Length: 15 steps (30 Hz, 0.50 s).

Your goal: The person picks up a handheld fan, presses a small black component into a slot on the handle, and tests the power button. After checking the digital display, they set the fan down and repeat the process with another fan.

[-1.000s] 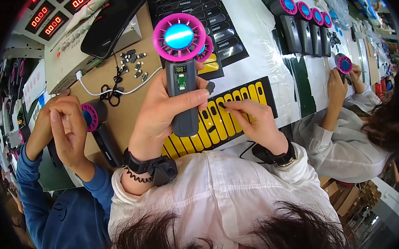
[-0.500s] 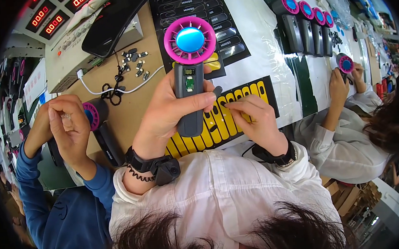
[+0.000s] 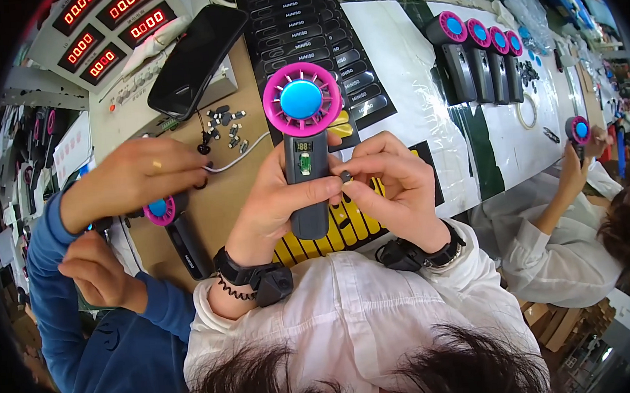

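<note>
My left hand [image 3: 275, 197] is wrapped round the dark grey handle of a handheld fan [image 3: 310, 215], which stands upright before me. The fan has a pink ring and a shiny blue centre. A small digit display [image 3: 302, 147] and a bare green circuit board [image 3: 305, 163] show in the handle's front. At the tip of my left thumb, my right hand [image 3: 395, 187] pinches a small dark piece [image 3: 346, 176] between thumb and forefinger. Beneath both hands lies a black sheet with yellow strips [image 3: 318, 246], partly hidden by them.
A black phone [image 3: 196, 59] leans on a meter box with red digits [image 3: 110, 35]. Small connectors [image 3: 228, 122] lie near a white cable [image 3: 243, 156]. Dark label strips [image 3: 293, 34] lie ahead. Several fans [image 3: 459, 69] stand at the right. A blue-sleeved co-worker's hand [image 3: 138, 172] reaches in from the left.
My right hand has moved from the yellow strips up to the small dark piece by my left thumb. The fan sits lower in view. The co-worker's hand at left has reached toward the cable.
</note>
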Each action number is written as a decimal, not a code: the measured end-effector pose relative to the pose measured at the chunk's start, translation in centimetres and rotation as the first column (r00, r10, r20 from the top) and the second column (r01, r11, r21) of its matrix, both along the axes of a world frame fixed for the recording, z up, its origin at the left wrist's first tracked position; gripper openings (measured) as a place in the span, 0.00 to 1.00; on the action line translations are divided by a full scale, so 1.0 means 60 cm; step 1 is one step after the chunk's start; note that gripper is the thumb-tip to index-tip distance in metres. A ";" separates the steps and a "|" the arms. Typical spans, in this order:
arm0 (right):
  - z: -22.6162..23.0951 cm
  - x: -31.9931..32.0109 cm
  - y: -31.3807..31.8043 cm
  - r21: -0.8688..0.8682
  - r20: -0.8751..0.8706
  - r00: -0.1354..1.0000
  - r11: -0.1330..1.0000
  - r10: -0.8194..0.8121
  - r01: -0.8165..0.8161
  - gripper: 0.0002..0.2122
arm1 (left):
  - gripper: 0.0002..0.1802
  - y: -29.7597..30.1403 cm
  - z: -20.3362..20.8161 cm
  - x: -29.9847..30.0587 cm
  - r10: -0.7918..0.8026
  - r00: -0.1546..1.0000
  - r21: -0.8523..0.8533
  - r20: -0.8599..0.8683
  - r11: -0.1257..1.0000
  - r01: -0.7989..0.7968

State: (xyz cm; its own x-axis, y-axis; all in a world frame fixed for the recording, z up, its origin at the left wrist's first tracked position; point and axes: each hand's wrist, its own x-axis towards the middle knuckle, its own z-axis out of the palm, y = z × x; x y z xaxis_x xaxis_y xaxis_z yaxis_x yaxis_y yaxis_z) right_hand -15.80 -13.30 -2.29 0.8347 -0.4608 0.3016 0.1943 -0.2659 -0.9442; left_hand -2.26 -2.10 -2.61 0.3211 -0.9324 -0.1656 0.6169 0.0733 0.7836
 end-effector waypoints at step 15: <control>0.052 0.006 -0.002 -0.550 -0.029 0.989 0.829 -0.142 0.102 0.09 | 0.24 0.008 0.019 -0.002 0.113 0.983 0.147 0.146 0.980 -0.134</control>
State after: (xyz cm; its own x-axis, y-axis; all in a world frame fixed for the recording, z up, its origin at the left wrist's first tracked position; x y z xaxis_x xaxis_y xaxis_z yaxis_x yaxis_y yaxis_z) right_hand -15.41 -13.43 0.83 0.8095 -0.3372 0.4806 0.0687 -0.7586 -0.6479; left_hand -2.38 -1.61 -1.45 0.4619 -0.8504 -0.2519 0.4972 0.0131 0.8675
